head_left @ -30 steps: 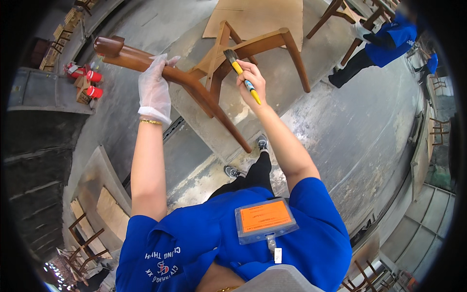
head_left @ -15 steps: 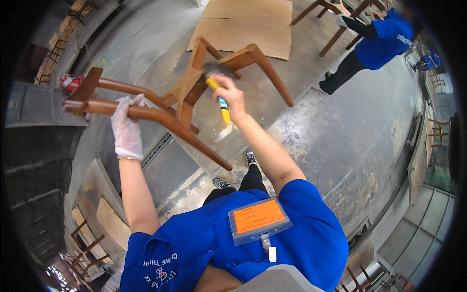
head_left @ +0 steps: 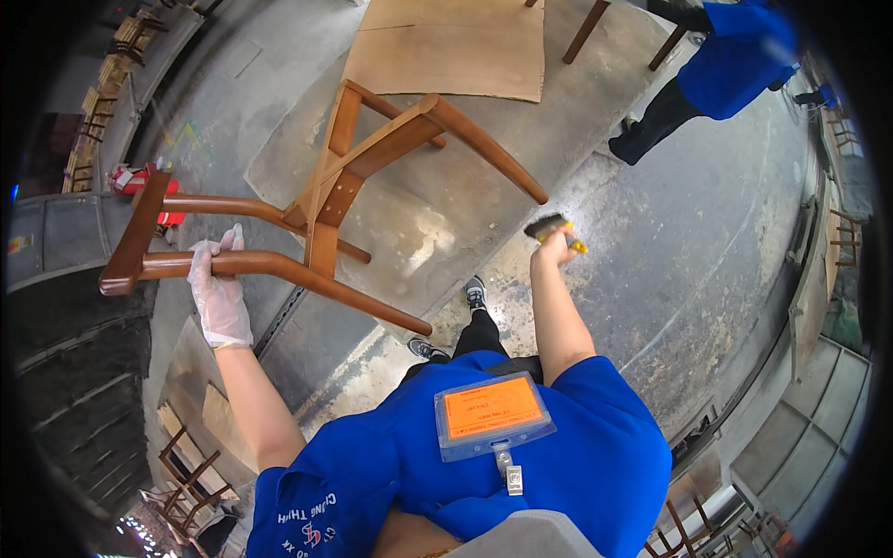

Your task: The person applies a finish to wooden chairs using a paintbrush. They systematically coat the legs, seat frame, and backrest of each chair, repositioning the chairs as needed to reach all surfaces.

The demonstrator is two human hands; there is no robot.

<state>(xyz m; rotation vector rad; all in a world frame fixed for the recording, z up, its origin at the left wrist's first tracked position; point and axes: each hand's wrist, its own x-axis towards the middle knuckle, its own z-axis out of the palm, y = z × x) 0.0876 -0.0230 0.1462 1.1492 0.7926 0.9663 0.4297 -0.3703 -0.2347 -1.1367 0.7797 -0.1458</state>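
A brown wooden chair frame (head_left: 321, 244) without a seat lies tilted ahead and to the left of the person, above a grey slab (head_left: 493, 139); whether the slab bears its weight cannot be told. The left grip (head_left: 221, 290), in a thin translucent glove, has its fingers wrapped round one curved rail (head_left: 270, 264) near the frame's left end. The bare right grip (head_left: 554, 249) is closed round a yellow-handled brush (head_left: 547, 225) with dark bristles, apart from the frame and just below the tip of its right-hand leg (head_left: 535, 189).

The left hold looks the weak point: it is on one rail toward one end, so a push on the far legs could swing or roll the frame. The loose glove could also slide on the smooth, glossy wood. The brush is over the floor (head_left: 642, 251); if lowered too far, its bristles might pick up grit. Whether they are wet cannot be seen; if so, a careless turn could mark the bare fingers or the blue shirt (head_left: 595, 437). A lower leg's end points toward the shoes (head_left: 476, 294), so a slip could knock them.
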